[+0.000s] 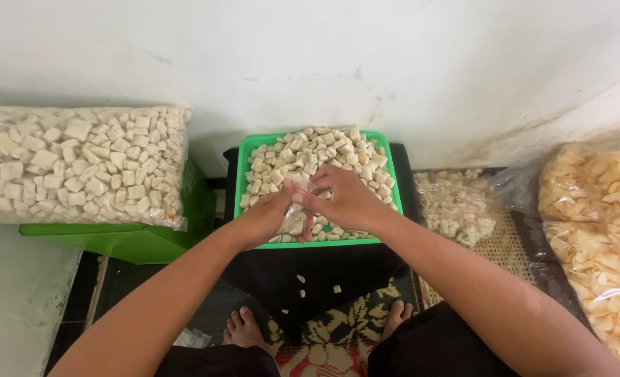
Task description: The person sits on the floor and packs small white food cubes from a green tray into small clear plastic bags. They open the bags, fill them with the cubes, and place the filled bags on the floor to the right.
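My left hand (267, 218) and my right hand (345, 199) meet over a green tray (242, 167) heaped with small pale square crackers (303, 155). Between them they hold a small clear plastic bag (294, 222) with some crackers in it. A thin red rubber band (310, 187) is stretched between the fingers of both hands at the bag's neck. The tray rests on a black stand in front of me.
A large clear sack of the same crackers (79, 164) lies on a green stool (125, 241) at left. Small filled bags (456, 206) and big sacks of yellowish chips (596, 230) lie at right. A few crackers (301, 279) are on the patterned mat near my bare feet.
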